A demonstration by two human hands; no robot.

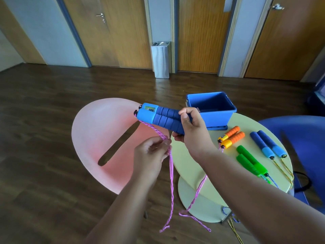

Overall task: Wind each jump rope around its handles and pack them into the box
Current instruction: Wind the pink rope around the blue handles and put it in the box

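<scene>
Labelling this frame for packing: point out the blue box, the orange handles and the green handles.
blue box [218, 118]: head view, front wall.
orange handles [236, 138]: head view, foam grip of nearer handle.
green handles [246, 153]: head view, grip of farther handle.

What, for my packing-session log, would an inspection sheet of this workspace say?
Surface: round pale table, bearing box and three handle pairs.
Job's things: counter handles held up, pink rope hanging unwound; orange handles, green handles, dark blue handles lie unwound; blue box open, nothing seen inside.
Clutter: nothing seen.
Grippers: right hand grips counter handles; left hand pinches pink rope.
Cables: yellow rope trails off the table edge.
Surroundings: pink chair, blue chair, metal bin, wood floor, doors.
</scene>
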